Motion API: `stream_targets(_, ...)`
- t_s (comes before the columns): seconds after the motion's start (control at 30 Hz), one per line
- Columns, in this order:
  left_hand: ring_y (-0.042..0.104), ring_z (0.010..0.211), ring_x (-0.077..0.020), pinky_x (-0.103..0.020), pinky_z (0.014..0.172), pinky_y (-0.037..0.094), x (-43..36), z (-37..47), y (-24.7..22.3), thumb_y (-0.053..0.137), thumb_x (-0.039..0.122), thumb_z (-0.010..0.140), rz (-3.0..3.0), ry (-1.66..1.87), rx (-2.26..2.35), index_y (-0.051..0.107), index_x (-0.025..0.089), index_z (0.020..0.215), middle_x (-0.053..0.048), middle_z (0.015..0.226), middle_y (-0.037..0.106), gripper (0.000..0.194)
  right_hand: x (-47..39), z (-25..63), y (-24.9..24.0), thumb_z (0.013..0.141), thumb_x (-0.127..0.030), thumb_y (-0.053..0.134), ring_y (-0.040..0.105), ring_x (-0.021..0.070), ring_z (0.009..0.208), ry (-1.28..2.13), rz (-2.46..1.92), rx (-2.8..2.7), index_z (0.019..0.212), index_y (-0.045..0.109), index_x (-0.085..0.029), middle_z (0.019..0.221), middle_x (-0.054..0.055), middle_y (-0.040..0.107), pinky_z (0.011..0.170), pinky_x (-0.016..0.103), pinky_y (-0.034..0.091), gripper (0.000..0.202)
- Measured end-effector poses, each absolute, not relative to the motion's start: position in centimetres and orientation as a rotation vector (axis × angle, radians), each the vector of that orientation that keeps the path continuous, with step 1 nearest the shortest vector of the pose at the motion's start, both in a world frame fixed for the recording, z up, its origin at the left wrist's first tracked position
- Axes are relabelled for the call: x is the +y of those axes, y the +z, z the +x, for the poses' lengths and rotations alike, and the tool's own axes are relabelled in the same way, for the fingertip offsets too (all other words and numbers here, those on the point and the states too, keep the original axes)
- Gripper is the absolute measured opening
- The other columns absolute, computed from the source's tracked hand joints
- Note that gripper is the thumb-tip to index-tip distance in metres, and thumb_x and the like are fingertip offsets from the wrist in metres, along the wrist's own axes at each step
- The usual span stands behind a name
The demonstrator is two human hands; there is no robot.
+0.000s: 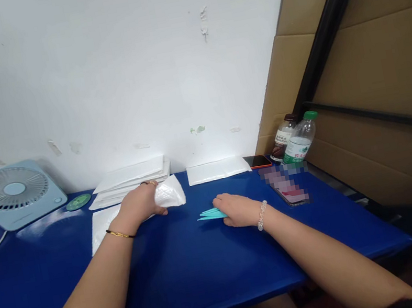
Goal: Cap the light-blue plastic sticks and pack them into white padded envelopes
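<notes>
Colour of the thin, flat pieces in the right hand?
The thin, flat pieces in the right hand are light turquoise, best seen in head view.

The left hand grips a white packet above the blue desk, beside a stack of white envelopes. The right hand pinches several thin teal pieces, well apart from the packet. One white envelope lies by the wall, next to a phone. Two bottles stand at the right near cardboard; a pale blue fan sits at the far left, near a green disc.
</notes>
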State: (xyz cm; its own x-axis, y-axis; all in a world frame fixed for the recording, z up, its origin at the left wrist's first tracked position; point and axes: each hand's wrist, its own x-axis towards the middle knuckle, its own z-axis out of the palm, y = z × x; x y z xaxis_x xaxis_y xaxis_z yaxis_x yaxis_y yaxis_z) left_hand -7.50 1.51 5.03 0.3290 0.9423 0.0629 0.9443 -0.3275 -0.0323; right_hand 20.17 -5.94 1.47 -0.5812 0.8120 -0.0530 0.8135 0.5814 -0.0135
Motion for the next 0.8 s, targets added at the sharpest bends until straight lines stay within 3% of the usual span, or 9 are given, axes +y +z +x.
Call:
stream_targets(0.13, 0.061, 0.097, -0.0341, -0.039, 0.080, 0.042, -0.6, -4.5, 5.4, 0.076, 0.040, 0.063, -2.404, -0.249, -1.593, 0.052, 0.019, 0.110, -0.013, 0.103, 0.065, 0.057, -5.5, 21.2, 1.5, 0.081, -0.014, 0.050, 0.057, 0.0188, 0.071, -0.136, 1.551, 2.867, 0.097, 0.047, -0.016, 0.089, 0.009, 0.060, 0.060, 0.028, 0.041, 0.017)
stream_targets(0.23, 0.060, 0.098, -0.0311, -0.037, 0.079, 0.041, -2.3, -2.8, 5.3, 0.077, 0.033, 0.064, -2.505, -0.203, -1.457, 0.053, 0.021, 0.099, -0.010, 0.098, 0.066, 0.044, -4.7, 22.4, 1.6, 0.092, -0.026, 0.040, 0.054, 0.0148, 0.059, -0.594, 1.886, 3.128, 0.098, 0.040, -0.020, 0.072, 0.000, 0.056, 0.057, 0.025, 0.041, 0.009)
stream_targets(0.33, 0.061, 0.092, -0.0294, -0.034, 0.072, 0.042, -3.7, -2.0, 5.3, 0.078, 0.044, 0.059, -2.677, -0.060, -1.419, 0.054, 0.022, 0.094, -0.008, 0.096, 0.065, 0.048, -3.7, 23.2, 1.3, 0.095, -0.039, 0.037, 0.055, 0.0127, 0.059, -1.155, 2.200, 3.376, 0.098, 0.035, -0.023, 0.070, -0.003, 0.052, 0.060, 0.025, 0.046, 0.017)
stream_targets(0.43, 0.060, 0.090, -0.0283, -0.033, 0.069, 0.044, -4.5, -2.1, 5.4, 0.078, 0.053, 0.053, -2.863, 0.070, -1.443, 0.056, 0.023, 0.097, -0.007, 0.098, 0.064, 0.057, -3.0, 23.5, 0.4, 0.091, -0.045, 0.043, 0.055, 0.0129, 0.060, -1.427, 2.292, 3.392, 0.101, 0.037, -0.023, 0.069, -0.004, 0.052, 0.061, 0.027, 0.047, 0.025)
stream_targets(0.53, 0.053, 0.109, -0.0331, -0.038, 0.081, 0.044, -4.9, -2.8, 5.7, 0.079, 0.056, 0.045, -2.956, 0.097, -1.448, 0.053, 0.025, 0.118, -0.011, 0.118, 0.059, 0.084, -2.5, 23.6, -0.6, 0.088, -0.046, 0.048, 0.056, 0.0139, 0.061, -1.383, 2.270, 3.255, 0.096, 0.046, -0.020, 0.066, -0.002, 0.055, 0.063, 0.028, 0.048, 0.027)
stream_targets(0.63, 0.042, 0.123, -0.0384, -0.048, 0.094, 0.039, -5.2, -3.4, 6.2, 0.079, 0.061, 0.039, -3.047, 0.253, -1.502, 0.039, 0.028, 0.139, -0.015, 0.137, 0.047, 0.112, -2.4, 23.8, -1.3, 0.087, -0.043, 0.051, 0.058, 0.0149, 0.062, -1.200, 2.271, 3.123, 0.094, 0.053, -0.019, 0.066, 0.000, 0.058, 0.062, 0.028, 0.048, 0.025)
stream_targets(0.8, 0.035, 0.129, -0.0417, -0.058, 0.098, 0.034, -5.8, -3.3, 6.3, 0.082, 0.052, 0.036, -3.073, 0.431, -1.558, 0.030, 0.031, 0.144, -0.015, 0.143, 0.041, 0.121, -2.8, 24.1, -1.0, 0.089, -0.038, 0.049, 0.058, 0.0138, 0.055, -0.951, 2.133, 3.069, 0.103, 0.055, -0.019, 0.072, 0.000, 0.061, 0.058, 0.027, 0.046, 0.025)
